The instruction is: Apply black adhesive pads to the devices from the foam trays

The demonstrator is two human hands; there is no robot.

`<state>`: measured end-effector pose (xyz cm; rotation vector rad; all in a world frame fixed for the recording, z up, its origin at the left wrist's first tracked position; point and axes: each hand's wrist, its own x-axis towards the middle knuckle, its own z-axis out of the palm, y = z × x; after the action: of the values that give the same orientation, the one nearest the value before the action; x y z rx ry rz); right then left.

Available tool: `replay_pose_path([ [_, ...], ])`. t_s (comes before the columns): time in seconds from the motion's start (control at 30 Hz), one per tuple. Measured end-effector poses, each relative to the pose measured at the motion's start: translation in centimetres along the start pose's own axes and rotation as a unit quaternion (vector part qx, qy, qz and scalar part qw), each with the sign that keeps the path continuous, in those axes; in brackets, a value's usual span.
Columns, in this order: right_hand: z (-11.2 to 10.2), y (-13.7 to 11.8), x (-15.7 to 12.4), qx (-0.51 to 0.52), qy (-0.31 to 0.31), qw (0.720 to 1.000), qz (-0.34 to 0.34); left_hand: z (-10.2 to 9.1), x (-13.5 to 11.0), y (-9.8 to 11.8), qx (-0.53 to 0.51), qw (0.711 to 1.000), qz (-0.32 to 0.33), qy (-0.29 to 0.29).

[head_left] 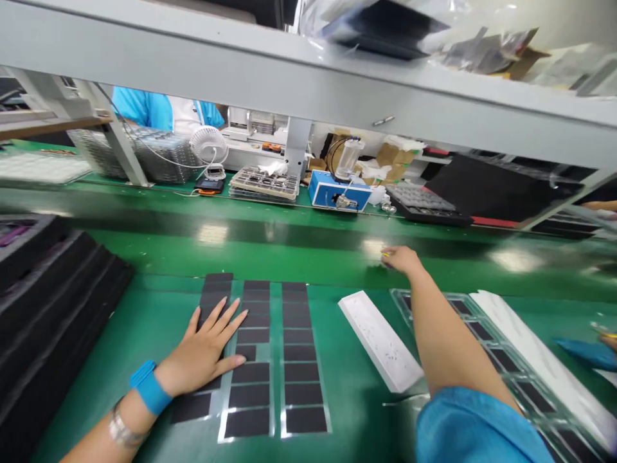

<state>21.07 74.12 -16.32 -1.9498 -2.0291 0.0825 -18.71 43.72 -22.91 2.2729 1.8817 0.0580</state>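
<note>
Risks, as I read them, referenced to the pad sheet (299, 360) (three strips of black pads on clear liner, flat on the green bench):
- The foam tray stack (48, 308) sits well left of the sheet and near the left forearm. An elbow swing could nudge it.
- The left hand (207, 350) lies on the sheet's left strip. If the palm slides, it could skew the liner or lift a pad corner. The leftmost strip already looks offset from the other two.
- The white strip (380, 341) lies at an angle just right of the sheet, and the clear tray (506, 360) is further right. The right forearm crosses over the tray, so the blue sleeve could drag across either one when the arm comes back.
- The right hand (402, 259) is stretched out beyond and to the right of the sheet, at the near edge of the belt (289, 238). The reach is long, so control is poor.

Grip:
- Left hand: fingers spread, palm down, pressing on the pads and grasping nothing. There is a blue wrist strap (150, 388) on that arm.
- Right hand: knuckles up, fingers curled down onto the belt edge. There is a small yellow speck at the fingertips, and I can't tell whether it is pinched or just touched.
</note>
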Motion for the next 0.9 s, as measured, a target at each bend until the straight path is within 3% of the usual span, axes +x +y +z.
replay_pose_path([
  [0.1, 0.8, -6.1, -4.0, 0.125, -0.052, 0.989, -0.056, -0.8, 0.0, 0.2, -0.029, 0.999, -0.012, -0.035],
  [0.17, 1.3, -10.3, -8.2, 0.218, -0.086, 0.968, -0.094, -1.3, -0.1, 0.3, -0.068, 0.997, -0.011, -0.02],
  [0.27, 1.9, -15.7, -15.6, 0.53, -0.191, 0.817, -0.122, -2.2, -0.5, 1.3, -0.205, 0.975, -0.002, 0.082],
  [0.33, 2.4, -18.2, -20.1, 0.619, -0.225, 0.746, -0.097, -3.0, -0.9, 2.6, -0.393, 0.909, -0.016, 0.136],
  [0.4, 3.1, -19.7, -23.7, 0.656, -0.233, 0.714, -0.071, -3.5, -1.4, 4.0, -0.611, 0.782, -0.057, 0.105],
  [0.47, 3.8, -20.4, -26.1, 0.652, -0.213, 0.724, -0.072, -3.6, -1.9, 5.2, -0.757, 0.645, -0.097, 0.03],
  [0.5, 4.1, -20.6, -27.0, 0.639, -0.196, 0.739, -0.084, -3.4, -2.0, 5.5, -0.797, 0.596, -0.104, 0.001],
  [0.57, 4.6, -20.6, -28.1, 0.601, -0.156, 0.773, -0.131, -2.9, -2.2, 5.8, -0.836, 0.54, -0.096, -0.02],
  [0.73, 4.5, -20.5, -29.0, 0.52, -0.067, 0.814, -0.249, -2.1, -2.2, 5.3, -0.855, 0.514, -0.067, 0.002],
  [0.83, 4.3, -20.3, -29.0, 0.488, -0.019, 0.832, -0.264, -2.4, -2.2, 4.8, -0.861, 0.504, -0.074, 0.015],
  [0.9, 4.1, -20.0, -28.9, 0.511, -0.016, 0.823, -0.248, -2.8, -2.3, 4.3, -0.858, 0.51, -0.061, 0.014],
])
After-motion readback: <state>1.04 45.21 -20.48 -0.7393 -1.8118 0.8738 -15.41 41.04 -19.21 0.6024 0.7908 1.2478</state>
